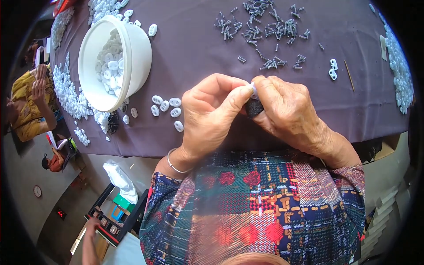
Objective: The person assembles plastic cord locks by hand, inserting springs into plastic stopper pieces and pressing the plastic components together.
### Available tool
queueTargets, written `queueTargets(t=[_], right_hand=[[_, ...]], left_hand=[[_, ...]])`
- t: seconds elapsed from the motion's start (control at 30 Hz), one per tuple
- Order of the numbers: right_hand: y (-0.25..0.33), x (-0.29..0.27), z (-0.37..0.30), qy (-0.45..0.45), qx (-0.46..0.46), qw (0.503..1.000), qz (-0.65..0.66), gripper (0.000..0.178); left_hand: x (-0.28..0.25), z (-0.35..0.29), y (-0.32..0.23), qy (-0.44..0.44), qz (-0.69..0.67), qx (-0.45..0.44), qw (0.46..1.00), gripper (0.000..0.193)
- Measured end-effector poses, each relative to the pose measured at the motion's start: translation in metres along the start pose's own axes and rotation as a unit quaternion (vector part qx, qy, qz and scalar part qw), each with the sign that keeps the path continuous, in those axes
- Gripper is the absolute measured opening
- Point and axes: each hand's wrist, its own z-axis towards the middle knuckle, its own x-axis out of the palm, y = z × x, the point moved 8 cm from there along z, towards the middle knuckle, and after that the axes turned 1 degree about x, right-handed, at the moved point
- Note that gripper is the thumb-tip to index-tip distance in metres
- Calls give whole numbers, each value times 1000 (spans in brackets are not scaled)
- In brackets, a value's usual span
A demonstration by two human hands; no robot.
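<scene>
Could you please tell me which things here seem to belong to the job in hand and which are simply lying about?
Likely in the job:
Small white piece, pinched between left hand and right hand
Grey springs
White tub of parts
White ovals beside it

Apparently just lying about:
Thin stick, not held
Black tangle near the tub
White plastic bundle off the table

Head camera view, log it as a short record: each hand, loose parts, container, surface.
Left hand: pinching a small white piece
Right hand: fingers closed at the same piece; dark textured item beneath, kind unclear
Springs: scattered beyond the hands
White oval pieces: loose, left of the left hand
Container: white tub, tilted in view, holding more ovals
Surface: purple-grey cloth
</scene>
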Motion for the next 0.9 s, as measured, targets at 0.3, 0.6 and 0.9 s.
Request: queueTargets(t=[0.3,0.6,0.9], right_hand=[[-4,9,-3,22,17,999,-16,32],[-4,2,1,9,-1,1000,-13,34],[-3,7,-3,18,14,1000,-13,32]], left_hand=[[-1,-1,1,-5,6,31,999,12],[1,1,0,-19,18,33,999,13],[0,-2,-3,-23,46,59,997,13]])
